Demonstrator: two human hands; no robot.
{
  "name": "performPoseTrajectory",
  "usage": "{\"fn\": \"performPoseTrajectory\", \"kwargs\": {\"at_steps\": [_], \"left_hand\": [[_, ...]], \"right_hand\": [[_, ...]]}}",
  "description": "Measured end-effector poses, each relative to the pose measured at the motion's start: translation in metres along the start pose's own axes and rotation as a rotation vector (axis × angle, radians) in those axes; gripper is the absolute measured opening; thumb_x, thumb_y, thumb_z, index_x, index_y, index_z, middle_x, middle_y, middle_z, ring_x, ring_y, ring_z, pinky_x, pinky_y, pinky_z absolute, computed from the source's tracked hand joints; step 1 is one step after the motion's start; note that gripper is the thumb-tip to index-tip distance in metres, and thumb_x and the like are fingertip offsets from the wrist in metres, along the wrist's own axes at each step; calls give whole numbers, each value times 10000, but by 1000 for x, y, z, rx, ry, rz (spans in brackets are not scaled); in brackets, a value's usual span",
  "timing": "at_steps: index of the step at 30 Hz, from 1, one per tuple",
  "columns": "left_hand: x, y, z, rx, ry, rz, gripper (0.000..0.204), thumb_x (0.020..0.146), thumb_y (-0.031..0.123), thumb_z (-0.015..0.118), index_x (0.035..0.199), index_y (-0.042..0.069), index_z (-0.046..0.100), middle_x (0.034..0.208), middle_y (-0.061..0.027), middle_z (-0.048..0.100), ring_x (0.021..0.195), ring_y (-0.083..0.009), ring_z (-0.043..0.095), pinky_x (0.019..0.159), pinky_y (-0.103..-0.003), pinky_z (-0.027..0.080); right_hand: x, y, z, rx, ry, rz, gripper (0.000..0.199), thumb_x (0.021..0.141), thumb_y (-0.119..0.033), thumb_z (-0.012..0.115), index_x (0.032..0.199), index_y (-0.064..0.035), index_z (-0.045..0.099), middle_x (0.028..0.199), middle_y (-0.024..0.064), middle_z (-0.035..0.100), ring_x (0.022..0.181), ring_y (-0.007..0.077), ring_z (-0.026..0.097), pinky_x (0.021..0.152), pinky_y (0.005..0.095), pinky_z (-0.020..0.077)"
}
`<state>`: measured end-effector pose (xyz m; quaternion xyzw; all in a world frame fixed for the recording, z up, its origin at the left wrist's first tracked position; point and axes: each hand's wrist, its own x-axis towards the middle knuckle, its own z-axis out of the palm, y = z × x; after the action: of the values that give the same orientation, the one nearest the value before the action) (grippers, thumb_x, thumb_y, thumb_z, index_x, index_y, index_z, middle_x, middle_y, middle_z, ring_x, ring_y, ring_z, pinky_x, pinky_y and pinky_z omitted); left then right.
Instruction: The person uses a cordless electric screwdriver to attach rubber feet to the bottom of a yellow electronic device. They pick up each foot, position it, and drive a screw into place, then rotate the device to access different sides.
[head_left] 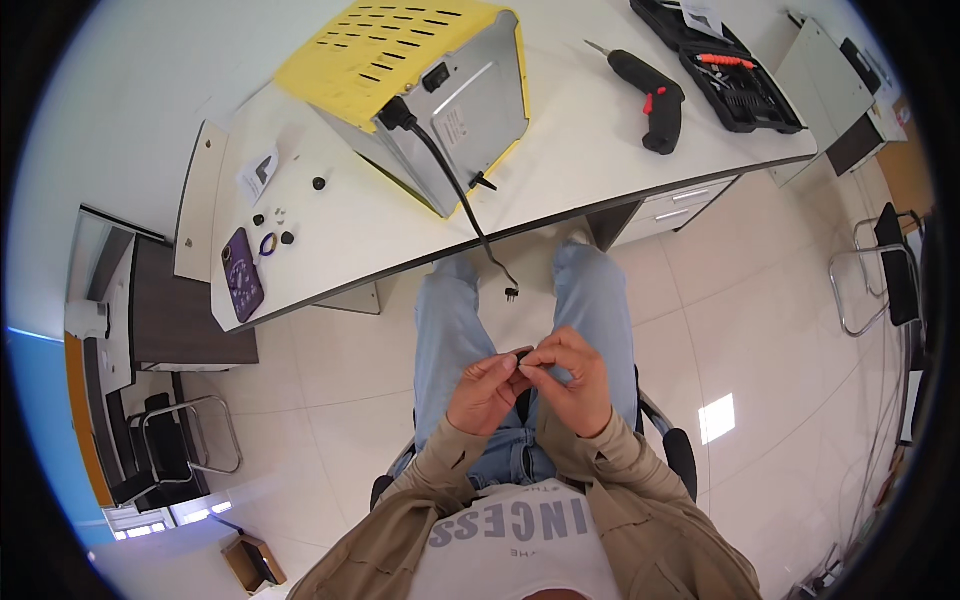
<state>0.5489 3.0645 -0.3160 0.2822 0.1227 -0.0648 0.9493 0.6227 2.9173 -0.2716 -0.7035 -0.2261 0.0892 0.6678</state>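
Note:
Above my lap, my left hand (484, 394) and my right hand (574, 382) meet at the fingertips. Both are closed on a small black part (521, 357); fingers cover most of it, so its exact kind is hidden. Beyond them, a metal box appliance (480, 125) with a slotted yellow cover stands tilted on the table. A black power cord (448, 172) is plugged into its grey panel and hangs over the table edge. Small round black pieces, one by itself (319, 184) and others near a phone (241, 275), lie on the left of the table.
A black and red cordless screwdriver (648, 95) lies right of the appliance, beside an open black tool case (735, 85). A purple and yellow ring (268, 244) and a paper slip (258, 175) are near the phone. The white table's (560, 175) front edge runs beyond my knees.

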Motion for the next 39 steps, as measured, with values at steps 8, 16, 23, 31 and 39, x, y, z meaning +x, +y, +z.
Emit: {"fn": "performPoseTrajectory", "kwargs": {"at_steps": [8,16,23,31,39], "left_hand": [[-2,0,1,91,89,-5,317,955,94,559,1233,-58,576,1165,-157,635,1080,-243,616,964,-393,500],[-3,-4,-1,262,191,28,301,952,35,536,1232,-69,572,1161,-181,632,1062,-267,628,948,-397,519],[-5,-1,-3,240,201,66,303,953,58,540,1234,-48,578,1112,-173,655,999,-255,657,902,-390,545],[-5,7,-12,138,210,57,300,951,94,564,1221,-36,590,1123,-155,657,1021,-242,653,910,-388,534],[-8,5,-20,143,179,94,309,938,98,602,1218,-31,591,1133,-129,652,1024,-212,642,915,-353,533]], "right_hand": [[-4,0,6,-34,-10,65,117,779,43,667,886,-4,661,849,97,599,774,211,576,662,286,470],[-14,23,10,195,12,250,94,843,-3,646,913,-1,583,846,38,600,786,107,580,685,246,471],[-16,27,16,307,33,324,71,888,-25,610,951,4,595,816,16,607,779,71,590,694,227,478],[-12,34,22,188,-10,210,189,867,-10,617,1056,-6,633,929,58,616,784,132,610,677,249,483],[-4,19,29,-128,-81,25,280,787,18,666,1064,-20,652,891,105,602,756,205,597,638,290,471]]}}
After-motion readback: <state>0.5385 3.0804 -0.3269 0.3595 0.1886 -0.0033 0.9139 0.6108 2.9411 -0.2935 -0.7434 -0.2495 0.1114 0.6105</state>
